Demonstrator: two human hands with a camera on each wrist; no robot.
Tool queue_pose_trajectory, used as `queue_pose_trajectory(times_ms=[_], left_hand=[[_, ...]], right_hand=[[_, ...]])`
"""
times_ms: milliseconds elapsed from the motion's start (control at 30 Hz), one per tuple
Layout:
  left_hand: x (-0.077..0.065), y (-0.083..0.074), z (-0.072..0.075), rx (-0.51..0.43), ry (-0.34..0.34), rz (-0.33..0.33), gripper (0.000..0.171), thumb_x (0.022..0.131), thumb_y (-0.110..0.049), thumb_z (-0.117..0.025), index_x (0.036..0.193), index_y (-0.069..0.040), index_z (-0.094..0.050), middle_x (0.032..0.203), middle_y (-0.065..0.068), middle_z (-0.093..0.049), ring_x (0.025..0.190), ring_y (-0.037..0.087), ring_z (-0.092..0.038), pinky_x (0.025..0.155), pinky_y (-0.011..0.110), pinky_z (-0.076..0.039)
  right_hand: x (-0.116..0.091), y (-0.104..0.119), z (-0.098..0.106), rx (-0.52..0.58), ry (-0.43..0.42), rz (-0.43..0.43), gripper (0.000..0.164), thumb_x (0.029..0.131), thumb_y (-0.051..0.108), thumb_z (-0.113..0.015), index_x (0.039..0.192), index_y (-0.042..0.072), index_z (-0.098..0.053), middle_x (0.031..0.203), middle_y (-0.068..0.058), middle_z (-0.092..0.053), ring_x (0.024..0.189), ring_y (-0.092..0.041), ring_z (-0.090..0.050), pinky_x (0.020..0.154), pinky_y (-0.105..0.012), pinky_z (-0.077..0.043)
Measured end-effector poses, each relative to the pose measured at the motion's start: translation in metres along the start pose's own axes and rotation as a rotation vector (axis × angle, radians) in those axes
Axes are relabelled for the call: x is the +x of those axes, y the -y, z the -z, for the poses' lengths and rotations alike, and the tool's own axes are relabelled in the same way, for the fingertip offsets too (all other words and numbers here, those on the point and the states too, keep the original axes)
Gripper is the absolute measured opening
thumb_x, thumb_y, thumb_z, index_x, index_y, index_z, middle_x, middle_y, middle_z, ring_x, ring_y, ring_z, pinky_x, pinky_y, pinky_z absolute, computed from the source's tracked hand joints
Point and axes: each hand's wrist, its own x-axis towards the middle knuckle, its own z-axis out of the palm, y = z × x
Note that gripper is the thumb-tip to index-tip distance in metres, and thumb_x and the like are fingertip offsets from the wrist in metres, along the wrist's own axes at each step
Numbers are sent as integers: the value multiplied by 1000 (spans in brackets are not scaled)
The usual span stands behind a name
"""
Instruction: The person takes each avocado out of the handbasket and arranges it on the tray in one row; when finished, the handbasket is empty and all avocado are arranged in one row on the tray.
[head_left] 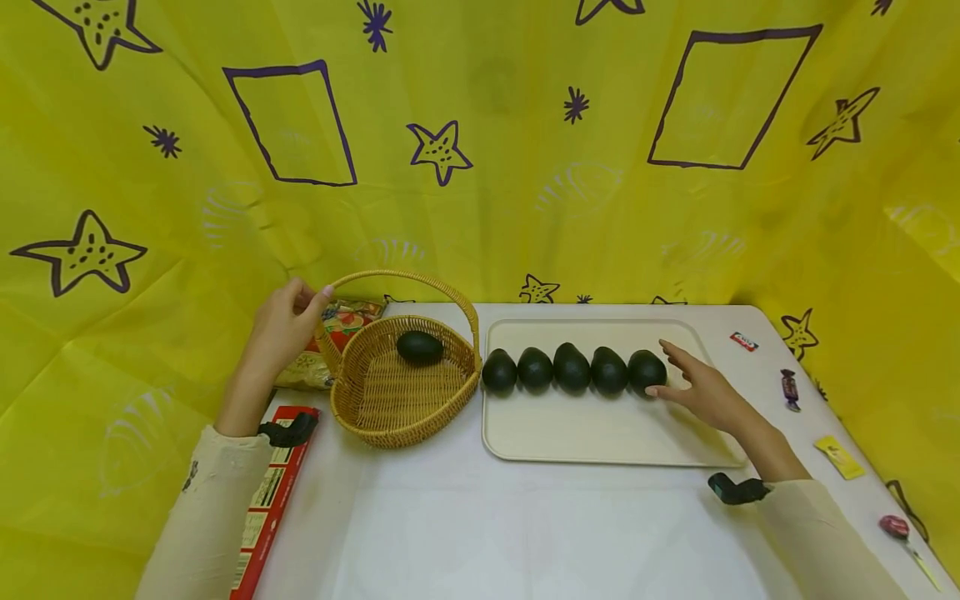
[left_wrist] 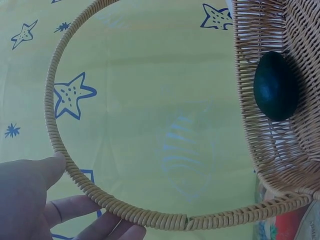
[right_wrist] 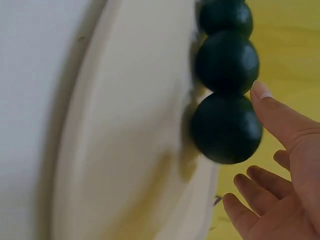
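Note:
At the left of the head view stands a wicker basket (head_left: 408,432) with a tall arched handle (head_left: 397,273). One dark green avocado (head_left: 420,347) lies inside it. My left hand (head_left: 281,323) holds the left side of the handle, its thumb and fingers around the woven cane (left_wrist: 150,218). Several more avocados stand in a row across a cream tray (head_left: 592,437) to the right of the basket. Beside the rightmost avocado (head_left: 645,371) is my right hand (head_left: 705,396), fingers spread and thumb tip right at the fruit's side.
Behind the basket's left side lie colourful food packets (head_left: 352,315). A red box (head_left: 273,500) runs along the table's left. Down the right edge are wrapped sweets (head_left: 790,390), a yellow packet (head_left: 840,457) and a lollipop (head_left: 894,526). A yellow patterned curtain (head_left: 495,225) surrounds the table.

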Motion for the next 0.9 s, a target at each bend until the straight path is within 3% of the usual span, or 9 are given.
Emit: queue_pose_trajectory(times_ms=[233,433,700,900], left_hand=[[-2,0,1,0,-2,9,59,111,-55,-44,115,2,-57,122,29,-65,113,46,-60,86,59,-50],[0,0,1,-11,2,7,59,111,-56,-44,115,2,-57,124,29,-65,114,47,-60,88,60,-51],[1,1,1,-11,-5,3,58,111,-55,-44,115,2,-57,121,28,-65,112,45,-61,86,58,-51],[1,0,1,-5,-5,6,58,111,-55,-45,116,1,-57,120,28,-65,113,45,-61,89,60,-51]], right_hand=[[9,40,5,-25,-9,42,96,101,47,-71,169,8,-17,169,-29,-27,143,-63,-36,110,-75,-35],[13,84,-3,-29,-7,119,86,102,48,-70,167,9,-29,168,-23,-34,143,-53,-43,112,-70,-38],[27,136,-37,-10,44,288,72,101,41,-72,159,9,-46,157,-15,-53,136,-39,-58,108,-59,-48],[42,170,-67,28,144,398,62,102,37,-72,153,6,-54,147,-16,-62,131,-34,-62,107,-53,-51]])
